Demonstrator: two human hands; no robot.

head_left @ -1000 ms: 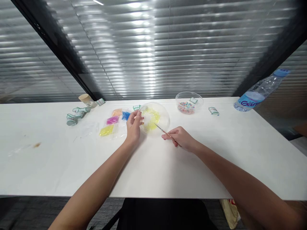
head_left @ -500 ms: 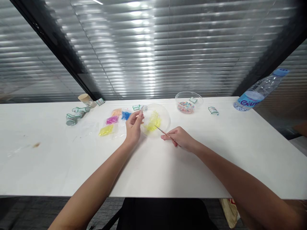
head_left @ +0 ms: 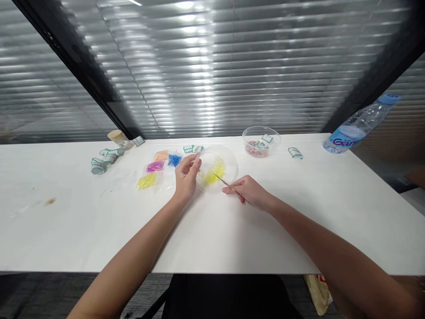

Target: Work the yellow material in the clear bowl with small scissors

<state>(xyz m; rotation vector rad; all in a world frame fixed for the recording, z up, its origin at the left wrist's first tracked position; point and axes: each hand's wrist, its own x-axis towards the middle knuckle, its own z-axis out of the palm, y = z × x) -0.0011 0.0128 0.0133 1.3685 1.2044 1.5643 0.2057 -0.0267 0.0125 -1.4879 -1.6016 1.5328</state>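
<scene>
A clear, shallow plastic bowl (head_left: 217,149) stands on the white table, with bright yellow beads (head_left: 215,169) heaped in it. My left hand (head_left: 186,176) grips its left rim, the thumb on the near side and the fingers curled behind. Pinched in my right hand (head_left: 247,190) is a thin copper-coloured tool (head_left: 232,188) with a fine dark point. That point is over the near edge of the yellow beads; whether it touches them I cannot tell. Left of the bowl lie small bags of blue (head_left: 174,160), orange (head_left: 161,155), magenta (head_left: 155,166) and yellow (head_left: 146,180) beads.
Behind the bowl lie green-and-white wrapped rolls (head_left: 192,149), with more rolls (head_left: 111,154) at the left by a wooden-topped jar (head_left: 117,137). A second clear bowl (head_left: 245,141) holds multicoloured beads. A water bottle (head_left: 352,133) stands at the right back, before the blinds.
The clear bowl has shifted slightly right and towards me. My left fingers have come down onto its rim, uncovering the rolls behind. My right hand and its tool have hardly moved.
</scene>
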